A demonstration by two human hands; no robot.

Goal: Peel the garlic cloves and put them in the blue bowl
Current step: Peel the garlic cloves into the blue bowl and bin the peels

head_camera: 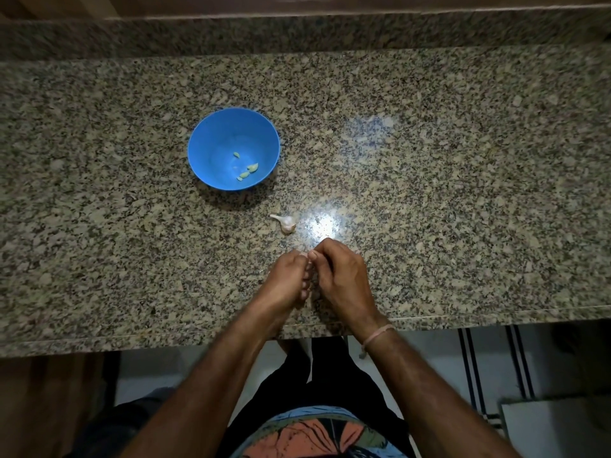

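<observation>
A blue bowl (211, 140) stands on the granite counter, left of centre, with three peeled garlic cloves (248, 170) at its bottom. An unpeeled piece of garlic (285, 222) with a papery tail lies on the counter between the bowl and my hands. My left hand (287, 279) and my right hand (340, 269) are together near the counter's front edge, fingers curled and fingertips meeting. Whatever they pinch between them is hidden by the fingers.
The granite counter (429, 193) has a raised back ledge (297, 34) along the far side and a front edge just under my wrists. A bright light glare sits right of the garlic. Tiled floor shows below the counter.
</observation>
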